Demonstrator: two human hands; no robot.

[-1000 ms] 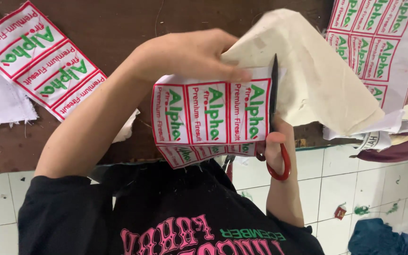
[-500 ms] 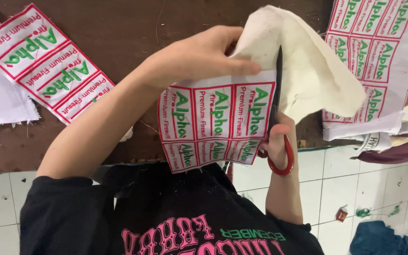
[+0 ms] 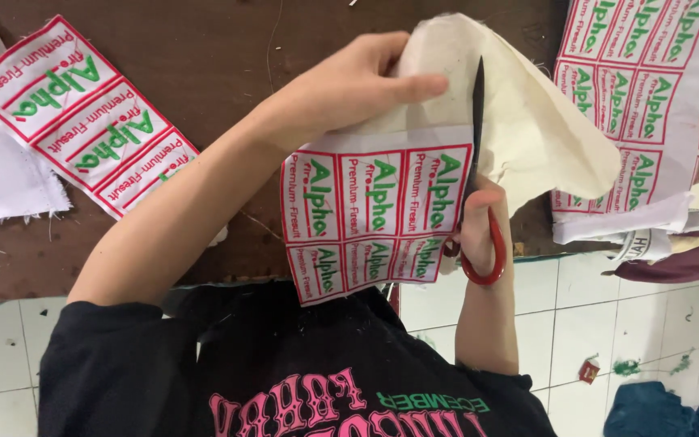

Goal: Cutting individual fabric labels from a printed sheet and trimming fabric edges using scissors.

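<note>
View: one head-worn camera, looking steeply down past the chest.
Facing: the picture reads upside down, with the black shirt at the bottom and the brown table across the top.
Nearness: close in, both forearms filling the middle.
Reach: table edge, then white tiled floor below.
Shared ground: none, a single view.
</note>
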